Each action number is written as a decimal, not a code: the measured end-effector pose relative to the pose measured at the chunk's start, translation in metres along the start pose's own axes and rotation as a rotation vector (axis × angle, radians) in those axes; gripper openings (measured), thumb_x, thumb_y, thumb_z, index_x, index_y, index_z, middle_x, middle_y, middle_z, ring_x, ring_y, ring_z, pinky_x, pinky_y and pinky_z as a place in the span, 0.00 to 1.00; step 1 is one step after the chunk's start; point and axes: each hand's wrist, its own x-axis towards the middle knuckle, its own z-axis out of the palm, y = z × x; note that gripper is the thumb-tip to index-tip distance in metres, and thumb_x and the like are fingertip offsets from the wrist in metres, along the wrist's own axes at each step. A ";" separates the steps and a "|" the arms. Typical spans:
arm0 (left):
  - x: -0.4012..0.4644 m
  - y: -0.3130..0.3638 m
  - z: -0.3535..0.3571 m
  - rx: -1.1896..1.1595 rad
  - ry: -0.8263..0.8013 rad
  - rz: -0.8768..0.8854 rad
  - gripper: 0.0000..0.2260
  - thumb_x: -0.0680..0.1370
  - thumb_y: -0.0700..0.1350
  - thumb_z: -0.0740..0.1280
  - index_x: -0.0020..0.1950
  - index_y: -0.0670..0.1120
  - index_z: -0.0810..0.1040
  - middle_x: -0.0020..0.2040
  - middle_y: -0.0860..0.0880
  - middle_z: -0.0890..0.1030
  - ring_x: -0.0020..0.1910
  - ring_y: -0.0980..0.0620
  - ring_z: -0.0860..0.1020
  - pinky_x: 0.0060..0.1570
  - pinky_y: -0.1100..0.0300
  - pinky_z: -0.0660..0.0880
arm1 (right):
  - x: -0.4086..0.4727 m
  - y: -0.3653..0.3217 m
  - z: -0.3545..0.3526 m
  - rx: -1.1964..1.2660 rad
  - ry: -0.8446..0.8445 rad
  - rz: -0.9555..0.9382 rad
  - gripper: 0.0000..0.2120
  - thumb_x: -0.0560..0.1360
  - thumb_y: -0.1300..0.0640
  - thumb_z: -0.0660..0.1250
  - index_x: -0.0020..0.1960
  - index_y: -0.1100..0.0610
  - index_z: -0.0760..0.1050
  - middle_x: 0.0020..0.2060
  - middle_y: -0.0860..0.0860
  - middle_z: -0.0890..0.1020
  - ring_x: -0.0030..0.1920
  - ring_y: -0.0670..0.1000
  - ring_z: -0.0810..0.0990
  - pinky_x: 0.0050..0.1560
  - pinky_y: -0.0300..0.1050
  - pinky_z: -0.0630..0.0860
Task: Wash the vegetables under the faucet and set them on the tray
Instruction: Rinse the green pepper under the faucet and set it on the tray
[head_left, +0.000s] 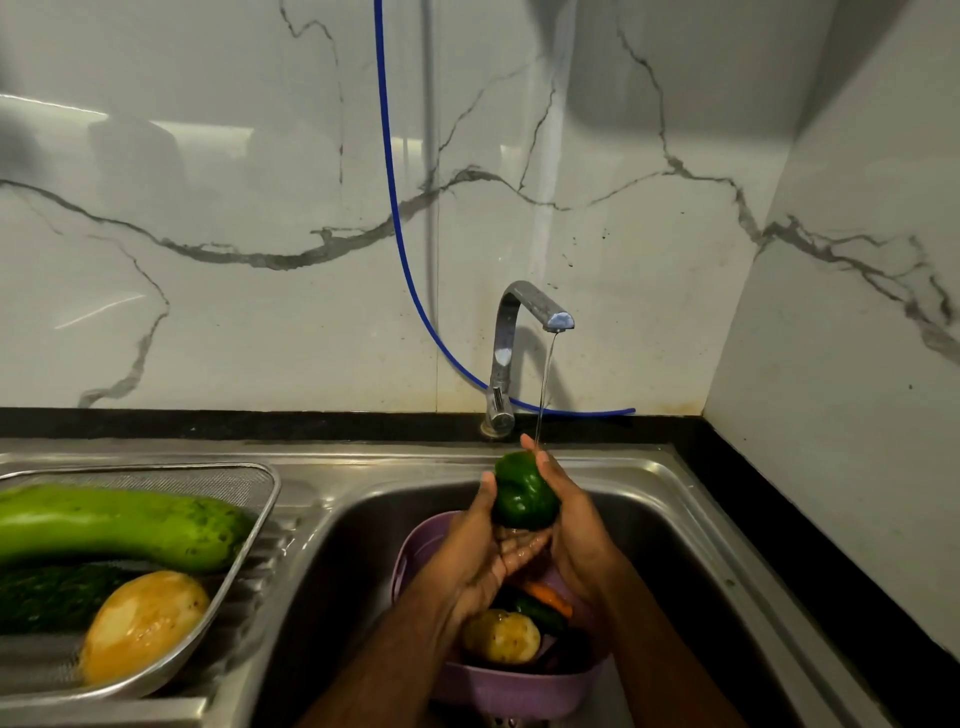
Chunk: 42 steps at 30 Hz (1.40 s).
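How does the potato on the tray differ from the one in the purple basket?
The potato on the tray lies on the metal mesh tray beside the sink, untouched; the potato in the purple basket sits in the basin among other vegetables, below the hands. The tray potato looks larger and more orange-yellow, though it is nearer the camera; the basket potato looks paler and rounder. Both glisten wet.

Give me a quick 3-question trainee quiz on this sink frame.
1. True or false: water runs from the faucet onto the green bell pepper.
2. Which hands hold the pepper? A) left only B) right only C) both
3. Fill in: the potato lies in the purple ____ inside the sink.

Key: 1 true. 2 C: left hand and right hand cup it. 3 colander.
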 end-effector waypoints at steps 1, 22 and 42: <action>0.001 0.001 -0.001 0.037 0.022 -0.002 0.24 0.81 0.58 0.62 0.65 0.40 0.76 0.55 0.34 0.83 0.54 0.39 0.84 0.56 0.48 0.81 | -0.001 0.001 -0.001 0.006 -0.015 0.010 0.21 0.74 0.40 0.72 0.66 0.40 0.80 0.67 0.61 0.79 0.63 0.66 0.82 0.64 0.71 0.77; 0.008 -0.003 -0.017 0.438 0.174 -0.043 0.31 0.77 0.69 0.60 0.53 0.40 0.82 0.30 0.45 0.79 0.26 0.51 0.76 0.27 0.62 0.70 | 0.002 0.004 0.005 -0.227 0.081 0.053 0.10 0.86 0.48 0.59 0.63 0.42 0.76 0.58 0.63 0.81 0.42 0.59 0.84 0.41 0.58 0.83; 0.010 -0.011 -0.010 0.666 0.027 0.493 0.19 0.73 0.52 0.76 0.61 0.56 0.75 0.55 0.49 0.84 0.54 0.50 0.83 0.56 0.45 0.81 | 0.010 -0.007 -0.002 -0.259 0.331 -0.255 0.05 0.82 0.53 0.63 0.55 0.45 0.76 0.57 0.57 0.80 0.57 0.60 0.82 0.57 0.65 0.82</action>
